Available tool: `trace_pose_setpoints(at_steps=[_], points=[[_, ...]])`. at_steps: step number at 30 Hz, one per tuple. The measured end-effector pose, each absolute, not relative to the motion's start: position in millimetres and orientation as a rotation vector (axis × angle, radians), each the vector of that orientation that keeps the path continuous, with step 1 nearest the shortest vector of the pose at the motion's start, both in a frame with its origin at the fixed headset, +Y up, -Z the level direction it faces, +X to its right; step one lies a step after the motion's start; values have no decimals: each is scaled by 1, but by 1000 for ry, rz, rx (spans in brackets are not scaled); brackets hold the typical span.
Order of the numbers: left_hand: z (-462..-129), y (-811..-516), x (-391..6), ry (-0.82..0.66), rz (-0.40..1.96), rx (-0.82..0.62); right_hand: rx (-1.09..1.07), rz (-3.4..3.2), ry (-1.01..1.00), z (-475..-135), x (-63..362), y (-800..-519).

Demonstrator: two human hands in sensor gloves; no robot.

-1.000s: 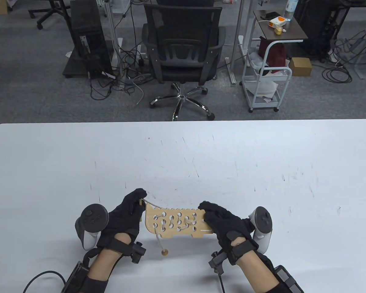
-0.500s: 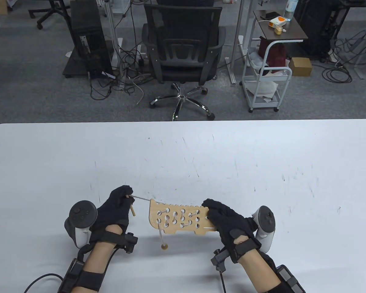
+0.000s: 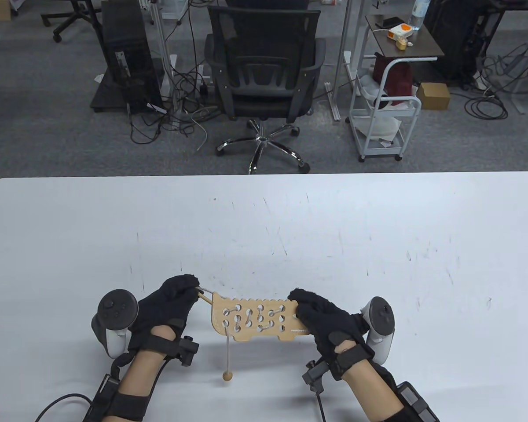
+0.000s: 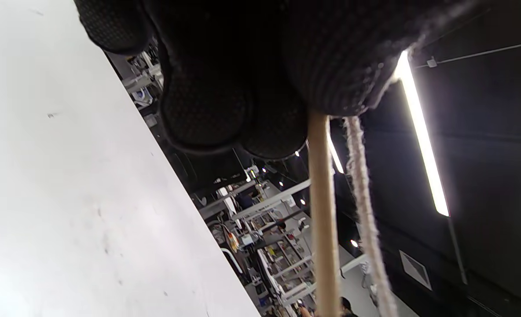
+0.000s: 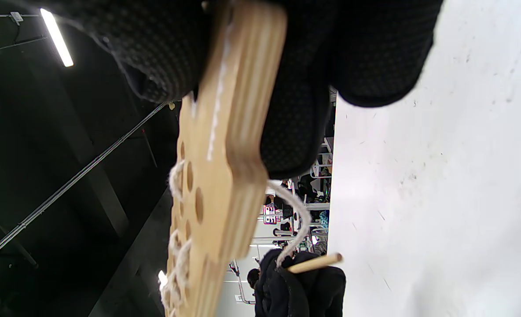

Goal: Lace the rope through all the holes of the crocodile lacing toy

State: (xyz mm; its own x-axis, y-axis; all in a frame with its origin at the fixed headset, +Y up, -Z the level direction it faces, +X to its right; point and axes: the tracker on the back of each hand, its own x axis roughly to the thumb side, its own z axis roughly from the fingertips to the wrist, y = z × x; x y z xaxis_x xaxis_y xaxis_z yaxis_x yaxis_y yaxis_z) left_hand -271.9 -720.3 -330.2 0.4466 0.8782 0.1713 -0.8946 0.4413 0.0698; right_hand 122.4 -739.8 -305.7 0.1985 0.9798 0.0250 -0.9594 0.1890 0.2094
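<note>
1. While the right hand [image 3: 323,314] clamps the toy's [image 3: 255,320] right end above the table's [image 3: 378,228] near edge, most holes already carry rope [image 3: 264,327]; a few look unlaced.
2. The left hand [image 3: 167,303] pinches the needle [image 3: 204,298] and rope at the toy's far-left corner.
3. A bead [image 3: 227,376] hangs from the near edge.
4. Only the right wrist view shows the toy's thin edge [image 5: 225,145] between the fingers [image 5: 295,110]; the left wrist view shows needle [image 4: 324,220] and rope [image 4: 366,211] together.

Both gloved hands low in the frame, each with fingers curled in a hold.

The left hand [image 3: 167,303], lower left of centre, pinches the wooden needle [image 3: 204,296] in its grip, tracker on its back, forearm running to the bottom edge. The right hand [image 3: 323,314], lower right of centre, clamps fingers and thumb on the end of the crocodile board [image 3: 255,318], its forearm angling in from the bottom right.
</note>
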Motion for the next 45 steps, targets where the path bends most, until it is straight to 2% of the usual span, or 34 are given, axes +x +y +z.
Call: trace_pose_setpoints(at_steps=[9, 22, 34, 45], points=[[-323, -721, -246, -244, 1227, 38, 211, 1354, 128, -305, 120, -740], [-313, -719, -214, -411, 1245, -102, 243, 1344, 139, -301, 113, -739], [-308, -724, -201, -436, 1366, -217, 286, 1318, 160, -297, 104, -738], [-306, -722, -202, -416, 1308, -156, 313, 1343, 105, -296, 103, -738]])
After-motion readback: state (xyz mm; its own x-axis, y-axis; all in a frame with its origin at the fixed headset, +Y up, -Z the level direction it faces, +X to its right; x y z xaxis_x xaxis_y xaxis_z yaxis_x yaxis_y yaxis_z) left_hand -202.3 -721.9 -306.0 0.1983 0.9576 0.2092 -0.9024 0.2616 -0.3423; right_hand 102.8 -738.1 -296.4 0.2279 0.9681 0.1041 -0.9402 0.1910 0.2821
